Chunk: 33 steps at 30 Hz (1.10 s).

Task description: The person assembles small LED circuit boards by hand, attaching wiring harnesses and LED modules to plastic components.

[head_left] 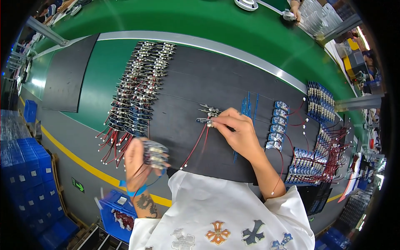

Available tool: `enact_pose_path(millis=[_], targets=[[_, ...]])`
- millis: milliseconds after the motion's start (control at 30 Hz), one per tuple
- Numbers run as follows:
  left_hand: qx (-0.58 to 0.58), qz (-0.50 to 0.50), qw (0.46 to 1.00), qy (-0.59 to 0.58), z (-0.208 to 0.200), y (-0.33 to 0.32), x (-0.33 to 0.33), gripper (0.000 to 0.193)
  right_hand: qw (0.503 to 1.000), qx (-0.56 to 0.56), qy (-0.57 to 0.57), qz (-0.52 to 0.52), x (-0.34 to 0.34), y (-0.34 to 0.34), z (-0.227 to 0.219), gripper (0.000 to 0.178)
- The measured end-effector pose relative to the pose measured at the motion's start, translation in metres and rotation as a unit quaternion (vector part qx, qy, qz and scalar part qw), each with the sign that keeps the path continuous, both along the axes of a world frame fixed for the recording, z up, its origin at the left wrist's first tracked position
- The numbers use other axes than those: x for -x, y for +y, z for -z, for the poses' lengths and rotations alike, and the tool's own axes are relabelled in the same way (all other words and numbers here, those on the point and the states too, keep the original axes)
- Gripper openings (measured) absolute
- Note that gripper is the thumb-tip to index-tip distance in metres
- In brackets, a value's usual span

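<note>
Blue bin (pixel 111 207), near left, holds red-wired parts, half hidden. Right hand (pixel 237 131) pinches a board (pixel 204 121); left hand (pixel 139 162) clutches a bundle (pixel 155 153).

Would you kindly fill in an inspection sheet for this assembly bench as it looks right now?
Surface: black mat over a green bench top.
Job's things: small wired board on the mat under the right hand; bundle of like boards in the left hand.
Clutter: long double row of finished boards at left; blue board stacks and more at right.
Grippers: right hand pinches the board; left hand closed on the bundle.
Cables: red leads trailing from the board.
Surroundings: blue crates, yellow floor line, another person's hand across the bench.
</note>
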<state>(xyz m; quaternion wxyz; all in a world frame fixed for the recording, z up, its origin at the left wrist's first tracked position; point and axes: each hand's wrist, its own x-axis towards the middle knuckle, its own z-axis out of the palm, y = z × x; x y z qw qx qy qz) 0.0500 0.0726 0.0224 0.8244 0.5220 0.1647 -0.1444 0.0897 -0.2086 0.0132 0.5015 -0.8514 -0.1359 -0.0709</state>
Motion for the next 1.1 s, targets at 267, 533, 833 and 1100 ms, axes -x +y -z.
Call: enact_pose_path(millis=[267,533,833,1100], targets=[[-0.010,0.145,0.989,-0.027,-0.012,-0.007,0.012,0.035,0.999,0.025,-0.036,0.004,0.009,0.014,-0.006,0.023],[0.060,0.293,0.954,-0.011,0.021,-0.027,0.007,0.039,0.951,-0.188,0.161,-0.184,0.026,0.012,-0.020,0.015],[0.039,0.000,0.997,-0.072,-0.005,0.025,0.011,0.050,0.999,0.002,0.016,0.034,0.013,0.003,0.001,0.013],[-0.027,0.216,0.976,-0.025,-0.008,-0.031,0.010,0.040,0.999,-0.039,0.003,0.019,0.025,0.018,-0.023,0.018]])
